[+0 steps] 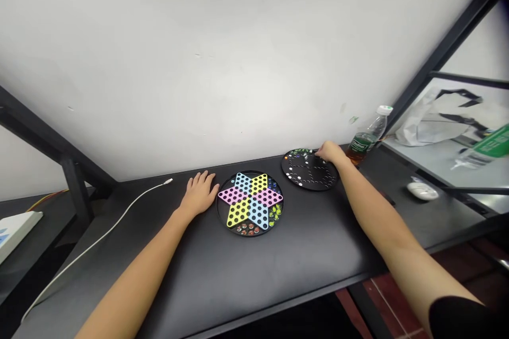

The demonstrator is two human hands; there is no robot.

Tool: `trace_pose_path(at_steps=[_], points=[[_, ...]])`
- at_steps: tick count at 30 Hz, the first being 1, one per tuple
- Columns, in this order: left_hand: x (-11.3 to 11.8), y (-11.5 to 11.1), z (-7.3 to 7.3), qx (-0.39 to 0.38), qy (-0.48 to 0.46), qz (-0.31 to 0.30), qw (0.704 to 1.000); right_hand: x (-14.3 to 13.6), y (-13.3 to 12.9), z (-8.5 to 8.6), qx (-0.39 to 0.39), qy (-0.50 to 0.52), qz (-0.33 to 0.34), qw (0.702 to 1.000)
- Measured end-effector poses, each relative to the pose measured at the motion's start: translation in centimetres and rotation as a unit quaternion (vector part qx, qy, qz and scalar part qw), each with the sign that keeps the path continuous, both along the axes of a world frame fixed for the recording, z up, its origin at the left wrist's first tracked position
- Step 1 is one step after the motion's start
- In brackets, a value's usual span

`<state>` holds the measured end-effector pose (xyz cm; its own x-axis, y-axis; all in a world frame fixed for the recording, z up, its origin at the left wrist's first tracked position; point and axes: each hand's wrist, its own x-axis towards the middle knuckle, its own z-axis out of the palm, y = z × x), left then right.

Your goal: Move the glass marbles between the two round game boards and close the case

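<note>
A round Chinese checkers board point(249, 198) with a coloured star lies on the black table. Red marbles point(247, 229), yellow-green marbles point(274, 212) and a few dark blue ones sit in the gaps between its points. My left hand point(200, 190) rests flat on the table just left of the board, fingers spread. At the far right rim of a round black tray point(310, 175), my right hand point(329, 151) reaches down with its fingers drawn together. What they hold, if anything, is hidden. White, green and orange marbles lie in that tray.
A bottle point(363, 140) with a green label stands right of the tray. Farther right are a white mouse point(422, 190) and a second bottle point(487, 147) lying behind a black frame. A white cable point(99, 238) runs along the left side. The wall rises behind the table.
</note>
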<state>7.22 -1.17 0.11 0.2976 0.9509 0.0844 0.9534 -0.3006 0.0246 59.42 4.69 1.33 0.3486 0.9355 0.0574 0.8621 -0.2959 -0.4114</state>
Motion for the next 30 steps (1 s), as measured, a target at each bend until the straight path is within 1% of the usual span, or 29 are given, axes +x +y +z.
trace_pose_path(at_steps=[2, 3, 4, 5, 6, 7, 9, 11, 13, 15, 16, 18, 19, 20, 21, 22, 23, 24, 25, 26, 28, 29, 30], points=[[0.0, 0.0, 0.0, 0.001, 0.002, 0.001, 1.0, -0.5, -0.2, 0.6, -0.004, 0.066, -0.027, 0.997], [0.0, 0.0, 0.0, 0.002, 0.003, 0.001, 1.0, -0.9, -0.4, 1.0, -0.003, 0.13, -0.033, 0.991], [0.0, 0.0, 0.0, 0.004, 0.004, 0.001, 1.0, -1.4, -0.6, 1.5, 0.006, 0.212, -0.024, 0.977], [0.0, 0.0, 0.0, 0.005, 0.005, 0.002, 1.0, -2.1, -0.8, 2.0, 0.013, 0.305, 0.0, 0.952], [0.0, 0.0, -0.1, 0.007, 0.005, 0.002, 1.0, -3.0, -1.0, 2.5, 0.016, 0.406, 0.032, 0.913], [0.0, 0.0, -0.1, 0.008, 0.005, 0.002, 1.0, -3.9, -1.1, 3.0, 0.013, 0.497, 0.07, 0.865], [0.0, 0.0, -0.1, 0.008, 0.004, 0.001, 1.0, -6.1, -1.4, 3.6, -0.013, 0.626, 0.137, 0.767], [0.0, 0.0, -0.1, 0.008, 0.004, 0.001, 1.0, -8.3, -1.5, 3.9, -0.052, 0.711, 0.165, 0.681], [0.0, 0.0, 0.0, 0.008, 0.006, 0.003, 1.0, -10.2, -1.4, 3.9, -0.089, 0.767, 0.17, 0.612], [0.0, -0.1, 0.1, 0.006, 0.008, 0.004, 1.0, -11.6, -1.4, 3.6, -0.107, 0.807, 0.171, 0.556], [0.0, -0.1, 0.1, 0.004, 0.008, 0.005, 1.0, -12.1, -1.4, 3.5, -0.108, 0.822, 0.17, 0.533], [0.1, -0.1, 0.1, 0.0, 0.01, 0.006, 1.0, -12.7, -1.5, 3.2, -0.102, 0.841, 0.17, 0.503], [0.1, -0.1, 0.1, -0.001, 0.01, 0.006, 1.0, -12.9, -1.5, 3.1, -0.097, 0.846, 0.171, 0.496], [0.1, -0.1, 0.1, -0.002, 0.01, 0.007, 1.0, -13.1, -1.5, 3.1, -0.093, 0.846, 0.17, 0.497], [0.1, -0.1, 0.2, -0.004, 0.01, 0.007, 1.0, -13.3, -1.4, 3.0, -0.092, 0.842, 0.168, 0.505], [0.2, -0.1, 0.2, -0.005, 0.009, 0.007, 1.0, -13.6, -1.4, 2.9, -0.093, 0.832, 0.164, 0.522], [0.2, -0.1, 0.2, -0.006, 0.009, 0.007, 1.0, -14.0, -1.3, 2.9, -0.096, 0.815, 0.158, 0.55], [0.2, -0.1, 0.2, -0.006, 0.009, 0.008, 1.0, -14.5, -1.3, 2.7, -0.097, 0.788, 0.151, 0.589], [0.2, -0.1, 0.2, -0.006, 0.009, 0.009, 1.0, -15.1, -1.2, 2.6, -0.095, 0.75, 0.144, 0.639], [0.2, -0.2, 0.3, -0.005, 0.01, 0.009, 1.0, -15.9, -1.1, 2.4, -0.084, 0.697, 0.14, 0.698], [0.3, -0.2, 0.3, -0.005, 0.011, 0.011, 1.0, -17.7, -1.1, 2.0, -0.031, 0.54, 0.157, 0.826], [0.3, -0.2, 0.3, -0.005, 0.011, 0.011, 1.0, -18.6, -1.1, 1.9, 0.006, 0.438, 0.184, 0.88], [0.3, -0.3, 0.3, -0.005, 0.009, 0.01, 1.0, -19.6, -1.1, 1.7, 0.042, 0.327, 0.219, 0.918]])
